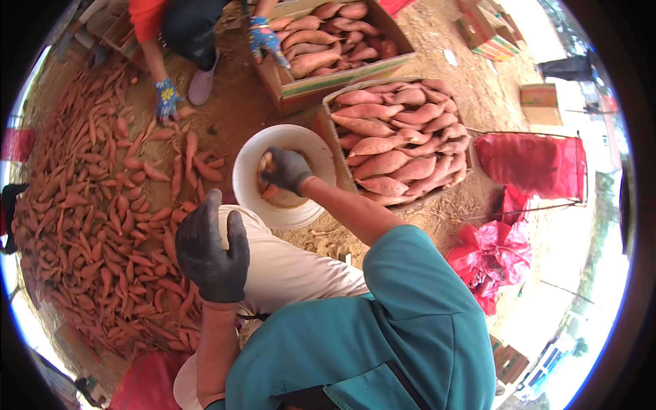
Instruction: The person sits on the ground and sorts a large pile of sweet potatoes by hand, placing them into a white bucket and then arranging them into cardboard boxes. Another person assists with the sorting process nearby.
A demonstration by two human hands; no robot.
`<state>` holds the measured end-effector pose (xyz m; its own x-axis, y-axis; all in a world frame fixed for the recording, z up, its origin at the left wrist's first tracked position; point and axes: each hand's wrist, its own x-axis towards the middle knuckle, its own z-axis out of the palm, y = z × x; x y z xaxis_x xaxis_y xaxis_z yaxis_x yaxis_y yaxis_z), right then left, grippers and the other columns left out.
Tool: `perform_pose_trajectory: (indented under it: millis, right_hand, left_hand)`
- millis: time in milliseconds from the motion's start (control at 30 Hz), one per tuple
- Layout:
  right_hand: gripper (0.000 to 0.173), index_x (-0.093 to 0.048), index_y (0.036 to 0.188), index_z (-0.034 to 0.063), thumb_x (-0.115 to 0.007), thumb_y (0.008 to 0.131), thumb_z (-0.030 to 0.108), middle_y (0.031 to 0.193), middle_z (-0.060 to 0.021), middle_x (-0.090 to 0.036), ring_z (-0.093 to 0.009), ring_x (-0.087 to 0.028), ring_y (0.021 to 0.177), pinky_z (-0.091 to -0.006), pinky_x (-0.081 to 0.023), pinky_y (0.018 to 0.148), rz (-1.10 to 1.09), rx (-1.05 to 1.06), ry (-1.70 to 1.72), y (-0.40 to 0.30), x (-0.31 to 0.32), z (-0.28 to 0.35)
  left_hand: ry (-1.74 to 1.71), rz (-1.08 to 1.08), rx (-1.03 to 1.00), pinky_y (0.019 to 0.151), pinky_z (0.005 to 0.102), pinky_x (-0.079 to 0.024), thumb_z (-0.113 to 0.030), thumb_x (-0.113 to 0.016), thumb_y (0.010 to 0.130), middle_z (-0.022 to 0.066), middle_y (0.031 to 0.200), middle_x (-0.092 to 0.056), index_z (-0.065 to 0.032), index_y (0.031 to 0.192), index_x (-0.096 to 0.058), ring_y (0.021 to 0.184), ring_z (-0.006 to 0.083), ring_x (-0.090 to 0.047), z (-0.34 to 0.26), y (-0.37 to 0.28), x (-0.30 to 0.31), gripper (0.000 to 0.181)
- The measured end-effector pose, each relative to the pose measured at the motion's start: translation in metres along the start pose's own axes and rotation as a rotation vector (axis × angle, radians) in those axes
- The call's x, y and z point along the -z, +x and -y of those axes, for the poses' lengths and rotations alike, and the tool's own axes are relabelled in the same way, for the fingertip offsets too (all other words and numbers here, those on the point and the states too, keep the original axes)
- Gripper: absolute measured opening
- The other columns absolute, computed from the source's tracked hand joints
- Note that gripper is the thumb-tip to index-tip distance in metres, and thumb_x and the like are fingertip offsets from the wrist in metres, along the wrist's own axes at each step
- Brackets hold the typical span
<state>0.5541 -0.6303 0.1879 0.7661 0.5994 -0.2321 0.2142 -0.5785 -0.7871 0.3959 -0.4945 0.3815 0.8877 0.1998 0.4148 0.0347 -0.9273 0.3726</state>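
Observation:
My right hand (288, 169), in a dark work glove, reaches inside a white plastic bucket (246, 177), its fingers closed around a sweet potato (266, 162). More sweet potato shows at the bottom of the bucket. In another dark glove, my left hand (214, 251) is raised near my knee with its thumb and fingers apart and nothing between them. A large heap of sweet potatoes (102, 225) spreads over the ground to the left. Right of the bucket stands a cardboard box (324, 123) filled to the top with sweet potatoes (387, 163).
Behind, a co-worker's floral-gloved hands touch sweet potatoes (166, 100) and a second cardboard box (302, 92). Red mesh on a metal frame (533, 164) and crumpled red bags (494, 251) lie right. Further boxes (487, 33) stand at the back right.

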Motion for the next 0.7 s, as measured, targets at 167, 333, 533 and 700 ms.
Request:
perform_pose_trajectory:
  millis: [167,333,533,700]
  right_hand:
    - [0.027,-0.064,0.091,0.0029,-0.076,0.083,0.026,0.071,-0.0067,-0.064,-0.018,-0.063,0.063,-0.0304,-0.05,0.053,-0.463,-0.26,0.94,-0.092,0.125,0.014]
    - [0.034,-0.063,0.101,0.0035,-0.076,0.085,0.031,0.078,-0.0091,-0.065,-0.019,-0.062,0.063,-0.0303,-0.049,0.054,-0.874,-0.292,1.079,-0.186,0.219,-0.033]
    - [0.043,-0.057,0.117,0.0068,-0.063,0.093,0.042,0.096,-0.0101,-0.066,-0.022,-0.063,0.071,-0.0336,-0.05,0.058,-0.927,-0.485,1.075,-0.225,0.232,-0.105]
    - [0.039,-0.057,0.114,0.0095,-0.05,0.098,0.044,0.101,-0.0085,-0.066,-0.025,-0.062,0.082,-0.038,-0.051,0.077,-0.909,-0.392,1.173,-0.223,0.238,-0.091]
  left_hand:
    - [0.014,-0.014,-0.039,0.091,0.0384,-0.048,-0.015,-0.063,0.092,0.0122,0.115,-0.068,-0.0024,0.119,-0.064,0.101,0.0285,-0.064,-0.014,0.001,-0.003,0.03]
    - [-0.019,-0.003,-0.073,0.081,0.0412,-0.051,-0.016,-0.07,0.088,0.0148,0.1,-0.068,-0.004,0.117,-0.065,0.091,0.0306,-0.066,-0.023,0.004,-0.009,0.032]
    - [0.024,-0.064,-0.106,0.081,0.0412,-0.051,-0.019,-0.069,0.088,0.0139,0.101,-0.069,-0.0057,0.117,-0.066,0.092,0.0306,-0.065,-0.016,-0.002,-0.01,0.031]
    - [0.06,-0.039,-0.087,0.08,0.0418,-0.05,-0.02,-0.068,0.089,0.014,0.1,-0.069,-0.0064,0.114,-0.066,0.09,0.031,-0.065,-0.019,-0.004,-0.004,0.029]
